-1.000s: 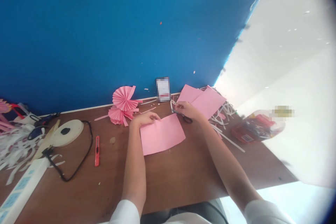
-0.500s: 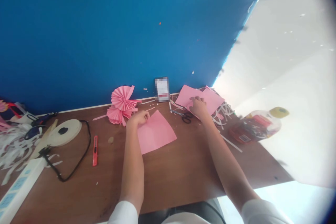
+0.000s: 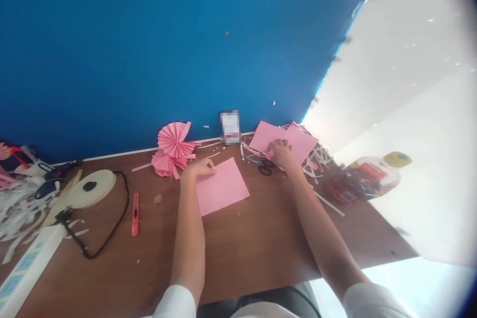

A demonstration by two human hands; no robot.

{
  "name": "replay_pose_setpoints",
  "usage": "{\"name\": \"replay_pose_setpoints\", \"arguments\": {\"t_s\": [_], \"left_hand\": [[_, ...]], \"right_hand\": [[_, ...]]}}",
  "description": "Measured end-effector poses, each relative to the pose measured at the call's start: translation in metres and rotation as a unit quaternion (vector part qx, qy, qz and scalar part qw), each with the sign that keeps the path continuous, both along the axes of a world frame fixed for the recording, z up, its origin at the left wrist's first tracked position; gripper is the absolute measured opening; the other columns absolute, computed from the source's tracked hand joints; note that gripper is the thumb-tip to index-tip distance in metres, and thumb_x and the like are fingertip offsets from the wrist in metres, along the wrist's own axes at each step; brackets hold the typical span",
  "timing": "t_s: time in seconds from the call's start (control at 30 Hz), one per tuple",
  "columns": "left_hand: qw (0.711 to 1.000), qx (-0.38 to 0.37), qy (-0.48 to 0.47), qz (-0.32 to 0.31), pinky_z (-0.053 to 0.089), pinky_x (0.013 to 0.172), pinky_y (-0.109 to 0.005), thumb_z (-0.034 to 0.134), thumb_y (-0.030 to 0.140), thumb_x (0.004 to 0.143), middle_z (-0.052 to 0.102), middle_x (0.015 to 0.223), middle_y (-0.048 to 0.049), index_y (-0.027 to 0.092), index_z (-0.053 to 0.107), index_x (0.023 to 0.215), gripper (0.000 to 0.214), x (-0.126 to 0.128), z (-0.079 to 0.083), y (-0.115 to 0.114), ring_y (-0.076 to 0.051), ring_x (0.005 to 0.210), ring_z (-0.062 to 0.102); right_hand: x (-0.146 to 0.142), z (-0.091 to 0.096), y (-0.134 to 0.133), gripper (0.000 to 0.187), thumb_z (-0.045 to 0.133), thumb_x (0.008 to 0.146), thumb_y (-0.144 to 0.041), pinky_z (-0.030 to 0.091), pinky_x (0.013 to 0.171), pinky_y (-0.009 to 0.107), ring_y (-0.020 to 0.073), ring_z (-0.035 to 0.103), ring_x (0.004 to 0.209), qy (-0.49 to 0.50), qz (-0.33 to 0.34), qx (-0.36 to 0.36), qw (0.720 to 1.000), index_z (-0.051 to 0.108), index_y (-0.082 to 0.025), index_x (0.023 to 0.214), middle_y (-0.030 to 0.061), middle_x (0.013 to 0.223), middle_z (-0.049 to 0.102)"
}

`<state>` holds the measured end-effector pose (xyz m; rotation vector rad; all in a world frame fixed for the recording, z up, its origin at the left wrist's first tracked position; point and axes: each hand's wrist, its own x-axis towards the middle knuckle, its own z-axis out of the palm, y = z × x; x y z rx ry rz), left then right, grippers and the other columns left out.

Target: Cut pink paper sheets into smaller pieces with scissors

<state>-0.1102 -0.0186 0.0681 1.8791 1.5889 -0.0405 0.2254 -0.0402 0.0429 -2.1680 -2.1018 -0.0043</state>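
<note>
A pink paper sheet [image 3: 225, 186] lies on the brown table in front of me. My left hand [image 3: 201, 169] is closed at its upper left edge, fingers bent onto the paper and partly hidden. Further right, my right hand [image 3: 281, 153] rests on other pink sheets [image 3: 266, 134], its fingers bent but a little apart, near the sheets' lower edge. Dark-handled scissors [image 3: 264, 165] lie just left of that hand. Beyond my left hand are pleated pink paper fans [image 3: 175, 140].
A red utility knife [image 3: 135, 214], a white disc-shaped reel [image 3: 95, 189] and a power strip [image 3: 32, 266] with a black cable are on the left. White paper strips [image 3: 22, 203] pile up there. A bottle-shaped container [image 3: 367, 176] stands right; a small card [image 3: 230, 126] leans on the blue wall.
The front pink sheet has turned slightly, its top corner shifting right. My left fingers have moved a little right over it. My right fingers have drawn back slightly and bent more.
</note>
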Motion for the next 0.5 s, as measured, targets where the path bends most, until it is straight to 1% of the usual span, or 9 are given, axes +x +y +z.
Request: {"name": "replay_pose_setpoints", "arguments": {"t_s": [0.07,0.1,0.17,0.23,0.37,0.43,0.5], "left_hand": [[1.0,-0.006,0.026,-0.004,0.034,0.053,-0.021,0.067,0.034,0.064,0.065,0.087,-0.002,0.019,0.062,0.083,0.024,0.005,0.001,-0.001,-0.016,0.073,0.057],[0.999,-0.01,0.034,-0.002,0.034,0.053,-0.021,0.067,0.035,0.064,0.065,0.088,-0.0021,0.019,0.061,0.086,0.028,0.007,0.002,-0.001,-0.016,0.073,0.057],[1.0,-0.006,0.028,0.007,0.036,0.056,-0.022,0.069,0.034,0.063,0.064,0.092,-0.0025,0.02,0.059,0.095,0.037,0.009,0.004,-0.003,-0.016,0.075,0.058],[1.0,0.005,0.019,0.01,0.037,0.058,-0.022,0.07,0.034,0.062,0.063,0.096,-0.0031,0.02,0.058,0.1,0.042,0.011,0.005,-0.003,-0.016,0.077,0.058],[0.999,0.035,0.01,-0.002,0.037,0.057,-0.022,0.066,0.035,0.067,0.064,0.093,-0.0032,0.019,0.058,0.09,0.029,0.019,0.002,-0.002,-0.016,0.075,0.058],[0.999,0.047,0.006,-0.012,0.036,0.056,-0.022,0.065,0.035,0.068,0.065,0.088,-0.0035,0.018,0.058,0.083,0.023,0.027,-0.002,0.0,-0.015,0.073,0.058],[0.999,0.035,0.01,-0.025,0.035,0.054,-0.023,0.066,0.034,0.066,0.065,0.083,-0.0031,0.018,0.058,0.077,0.021,0.033,-0.007,0.002,-0.015,0.068,0.057]], "right_hand": [[0.0,0.002,0.0,0.037,0.047,0.077,-0.009,0.035,0.087,0.041,0.0318,0.038,0.112,0.006,0.001,0.006,1.0,0.06,-0.02,0.11,0.0151,0.122,0.048],[0.0,0.003,0.0,0.036,0.047,0.078,-0.011,0.035,0.086,0.041,0.0319,0.037,0.111,0.011,0.002,0.01,1.0,0.06,-0.02,0.11,0.0152,0.122,0.048],[0.0,0.006,-0.001,0.034,0.047,0.078,-0.012,0.035,0.086,0.042,0.032,0.037,0.111,0.022,0.001,0.016,1.0,0.06,-0.019,0.108,0.0152,0.12,0.049],[0.0,0.009,-0.001,0.035,0.046,0.076,-0.01,0.035,0.085,0.042,0.0319,0.038,0.109,0.033,-0.003,0.016,0.999,0.062,-0.019,0.106,0.0153,0.118,0.05],[-0.002,0.011,-0.002,0.041,0.043,0.074,-0.005,0.035,0.085,0.042,0.0309,0.041,0.107,0.056,0.005,0.019,0.998,0.064,-0.02,0.105,0.0147,0.118,0.053],[-0.003,0.009,-0.002,0.044,0.041,0.076,-0.005,0.035,0.087,0.042,0.0305,0.041,0.108,0.068,0.013,0.026,0.997,0.063,-0.021,0.111,0.014,0.121,0.052],[-0.004,0.006,-0.001,0.043,0.04,0.08,-0.008,0.035,0.09,0.044,0.0313,0.04,0.111,0.072,0.016,0.033,0.997,0.063,-0.022,0.114,0.0134,0.126,0.051]]}}
